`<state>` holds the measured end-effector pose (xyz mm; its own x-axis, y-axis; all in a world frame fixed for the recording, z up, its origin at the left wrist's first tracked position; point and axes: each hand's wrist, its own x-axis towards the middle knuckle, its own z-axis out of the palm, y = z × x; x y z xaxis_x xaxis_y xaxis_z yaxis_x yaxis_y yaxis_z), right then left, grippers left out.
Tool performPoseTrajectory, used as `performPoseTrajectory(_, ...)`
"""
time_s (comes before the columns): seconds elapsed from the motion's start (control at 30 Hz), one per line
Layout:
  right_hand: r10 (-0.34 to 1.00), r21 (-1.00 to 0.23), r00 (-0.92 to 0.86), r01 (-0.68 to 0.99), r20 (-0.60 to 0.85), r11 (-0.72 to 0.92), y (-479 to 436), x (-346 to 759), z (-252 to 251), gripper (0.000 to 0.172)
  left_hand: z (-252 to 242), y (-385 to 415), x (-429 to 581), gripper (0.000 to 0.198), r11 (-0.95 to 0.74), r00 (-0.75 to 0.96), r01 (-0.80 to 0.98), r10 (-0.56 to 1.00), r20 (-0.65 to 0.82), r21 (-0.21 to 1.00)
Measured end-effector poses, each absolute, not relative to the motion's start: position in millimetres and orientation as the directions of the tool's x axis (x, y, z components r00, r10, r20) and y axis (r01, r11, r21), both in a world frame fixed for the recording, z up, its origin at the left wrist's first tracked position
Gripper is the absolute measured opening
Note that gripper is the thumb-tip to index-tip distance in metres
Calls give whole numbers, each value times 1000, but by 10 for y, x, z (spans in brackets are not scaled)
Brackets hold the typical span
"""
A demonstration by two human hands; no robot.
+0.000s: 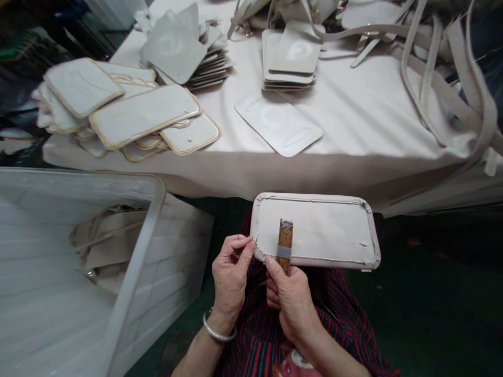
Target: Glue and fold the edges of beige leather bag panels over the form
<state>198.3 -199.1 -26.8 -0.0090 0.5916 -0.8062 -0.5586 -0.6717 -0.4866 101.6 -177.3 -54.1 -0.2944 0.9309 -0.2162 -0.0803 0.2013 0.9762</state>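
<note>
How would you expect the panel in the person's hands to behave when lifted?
The panel seems fairly stiff, looking flat though the left hand and right hand touch only one end. That uneven hold might make it tip.

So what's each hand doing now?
Left hand: closed, pinching the panel at one corner.
Right hand: closed around a brown stick, thumb on the panel.

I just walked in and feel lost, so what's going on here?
A person has a pale panel in front of them. The left hand pinches its left edge near the closer corner; the right hand grips a brown stick. Pale pieces lie in piles on the covered table, with a white bin at left.
</note>
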Motion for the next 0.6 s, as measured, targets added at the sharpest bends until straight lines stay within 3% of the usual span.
performPoseTrajectory(0.13, 584, -505, 52, -569, -810, -649, -1965, 1921, -301, 55, -546, -1704, 1023, 14, 249, -260, -195, 919, -295, 949)
performPoseTrajectory(0.33, 560, -485, 57, -577, -826, -657, -1903, 1867, -344, 53, -490, -1535, 959, 23, 453, -15, -306, 877, -480, 837)
performPoseTrajectory(0.5, 602, -519, 69, -590, -795, -618, -1940, 2006, -413, 51, -517, -1524, 963, 28, 391, -88, -313, 896, -436, 866)
performPoseTrajectory(0.6, 649, -602, 145, -563, -747, -567, -1992, 2114, -477, 50, -526, -1539, 946, 29, 406, -60, -279, 897, -437, 870)
